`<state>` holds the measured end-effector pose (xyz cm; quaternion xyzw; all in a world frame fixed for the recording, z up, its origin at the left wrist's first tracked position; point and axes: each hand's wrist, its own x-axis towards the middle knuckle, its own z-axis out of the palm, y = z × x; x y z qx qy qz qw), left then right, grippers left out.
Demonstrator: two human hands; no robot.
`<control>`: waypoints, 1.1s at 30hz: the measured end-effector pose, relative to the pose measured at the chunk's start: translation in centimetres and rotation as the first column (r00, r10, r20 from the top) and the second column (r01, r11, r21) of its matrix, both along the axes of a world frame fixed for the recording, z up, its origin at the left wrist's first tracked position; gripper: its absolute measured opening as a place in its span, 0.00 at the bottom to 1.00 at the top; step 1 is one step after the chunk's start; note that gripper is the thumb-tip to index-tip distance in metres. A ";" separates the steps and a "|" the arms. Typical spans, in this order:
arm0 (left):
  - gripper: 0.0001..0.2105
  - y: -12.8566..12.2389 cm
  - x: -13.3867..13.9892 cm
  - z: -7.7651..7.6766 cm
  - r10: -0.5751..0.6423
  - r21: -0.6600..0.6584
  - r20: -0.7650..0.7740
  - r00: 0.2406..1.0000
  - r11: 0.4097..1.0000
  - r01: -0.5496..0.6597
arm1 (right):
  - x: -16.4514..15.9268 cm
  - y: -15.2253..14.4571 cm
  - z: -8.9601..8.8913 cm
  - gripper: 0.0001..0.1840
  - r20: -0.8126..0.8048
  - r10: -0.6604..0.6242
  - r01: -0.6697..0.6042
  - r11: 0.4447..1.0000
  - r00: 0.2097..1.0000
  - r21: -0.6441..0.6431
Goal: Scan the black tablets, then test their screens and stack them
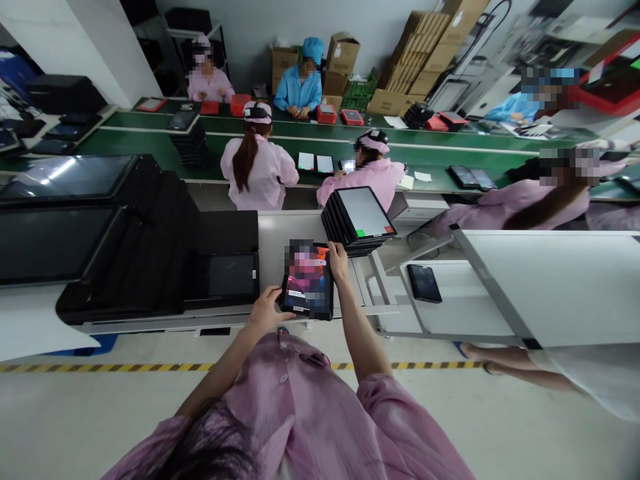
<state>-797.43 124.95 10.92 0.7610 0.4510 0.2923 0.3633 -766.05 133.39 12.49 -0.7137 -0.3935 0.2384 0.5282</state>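
Both my hands hold a black-framed tablet whose screen is lit with a colourful picture. At its lower left edge, my left hand grips the frame with thumb and fingers. The fingers of my right hand are closed round its upper right side. Just beyond it, a stack of tablets stands on the white tabletop; the top one shows a white screen with a green and a red corner. To the left lies a dark tablet on a black padded tray.
Stacked black trays with tablets rise on the left. A white cart stands at the right, a tablet on its lower shelf. Beyond, several people sit along a green conveyor. Yellow-black tape runs across the floor.
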 end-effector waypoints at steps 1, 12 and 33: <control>0.31 -0.1 -0.1 0.0 0.000 0.007 0.007 1.000 1.000 0.000 | -0.1 0.0 0.1 0.35 0.003 0.000 0.000 1.000 1.000 -0.005; 0.29 -0.9 -0.3 -0.7 0.008 0.035 0.037 0.999 0.999 -0.009 | -0.5 -7.5 -0.9 0.73 0.057 0.409 -0.412 0.908 0.911 0.073; 0.29 2.2 0.8 0.8 0.251 -0.406 0.295 0.922 0.906 -0.117 | -4.6 -17.9 -0.6 0.65 -0.087 0.391 -0.388 0.920 0.916 0.051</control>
